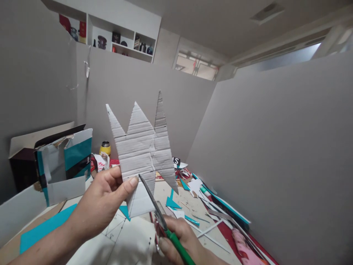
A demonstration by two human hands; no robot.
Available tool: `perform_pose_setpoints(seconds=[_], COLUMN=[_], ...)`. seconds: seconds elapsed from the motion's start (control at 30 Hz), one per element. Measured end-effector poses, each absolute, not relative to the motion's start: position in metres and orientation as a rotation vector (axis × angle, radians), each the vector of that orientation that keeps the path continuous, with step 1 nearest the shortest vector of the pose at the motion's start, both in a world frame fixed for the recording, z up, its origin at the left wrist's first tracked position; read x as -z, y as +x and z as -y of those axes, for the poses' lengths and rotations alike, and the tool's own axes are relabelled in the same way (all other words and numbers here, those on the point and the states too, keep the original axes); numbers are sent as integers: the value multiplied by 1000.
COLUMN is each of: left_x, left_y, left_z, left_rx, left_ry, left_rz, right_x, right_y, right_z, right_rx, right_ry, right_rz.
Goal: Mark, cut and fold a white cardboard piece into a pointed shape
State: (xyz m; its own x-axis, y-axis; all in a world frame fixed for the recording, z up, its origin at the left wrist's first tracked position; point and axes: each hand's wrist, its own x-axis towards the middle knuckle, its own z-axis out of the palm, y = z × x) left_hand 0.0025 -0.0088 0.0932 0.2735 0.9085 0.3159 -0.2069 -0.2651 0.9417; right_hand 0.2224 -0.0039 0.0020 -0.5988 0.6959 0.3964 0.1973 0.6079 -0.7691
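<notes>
- My left grip (107,195): pinched on the cardboard piece (139,147) at its lower left edge.
- My right grip (182,235): closed around the scissors' (160,217) handles.
- Alignment: cardboard upright above the surface (162,191), long axis near vertical — visible blade slanting up-left across its lower part, tip beside my left thumb.

- The left hand (106,197) is seen bare, and its thumb is tipped with a short, rounded nail (134,181).
- The left forearm (55,241) is left uncovered from the wrist to the lower left edge, where it is cut off.
- The right hand (189,235) is likewise seen bare; its palm is hidden.
- Of the right forearm (213,256), only a short, uncovered stretch is shown, cropped by the bottom edge.
</notes>
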Motion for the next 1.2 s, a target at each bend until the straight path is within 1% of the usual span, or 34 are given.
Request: perform_pose_setpoints(seconds=[0.33,0.53,0.8,1.2], left_x=[-90,-91,-93,-88], left_y=[5,5,6,1], left_z=[9,9,10,6], left_rx=[-1253,-1242,-1256,-1203], left_ry=[1420,1407,1394,1389], left_rz=[-686,-672,-663,-689], right_x=[-5,-3,1,-1], right_y=[220,220,222,223], right_z=[3,3,4,3], right_rx=[-827,-933,-987,-880], right_ry=[-658,-591,-640,-635], right_rz=[2146,2088,2062,2103])
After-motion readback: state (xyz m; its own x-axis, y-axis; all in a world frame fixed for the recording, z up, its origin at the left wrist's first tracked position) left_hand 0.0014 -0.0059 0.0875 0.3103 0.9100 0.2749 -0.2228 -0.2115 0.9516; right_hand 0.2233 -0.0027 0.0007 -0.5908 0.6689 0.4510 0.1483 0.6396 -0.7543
